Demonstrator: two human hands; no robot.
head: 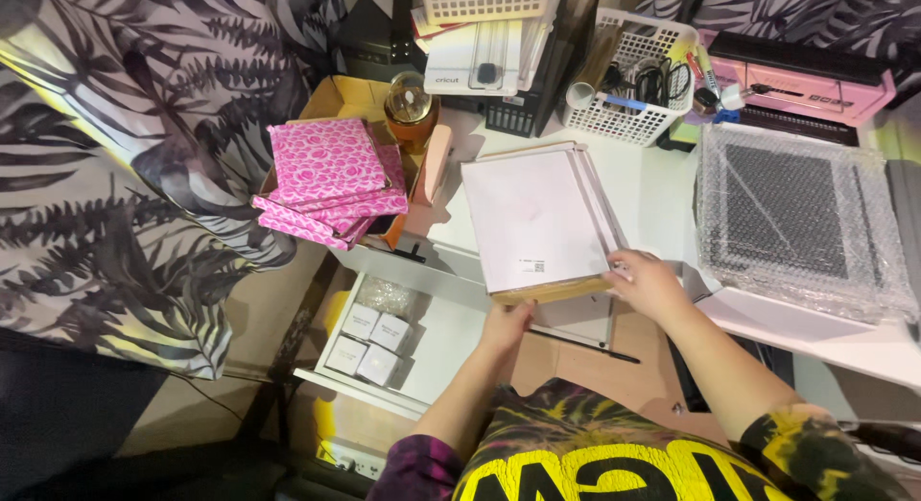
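A stack of flat white sheets or boards [532, 218] lies on the white desk [662, 189], its near edge jutting over an open white drawer [451, 343]. My left hand [506, 325] grips the stack's near edge from below, by its brown underside. At the near right corner my right hand [648, 282] rests on top of the stack, fingers curled over the edge. Both arms reach out from a yellow and black tie-dye shirt.
Pink patterned boxes [331, 179] are piled in a cardboard box at left. Small white boxes [374, 343] sit in the drawer. A bubble-wrapped flat item [801, 218] lies at right. White baskets [638, 74] and a pink device [806, 79] line the back. Leaf-print fabric [115, 175] hangs at left.
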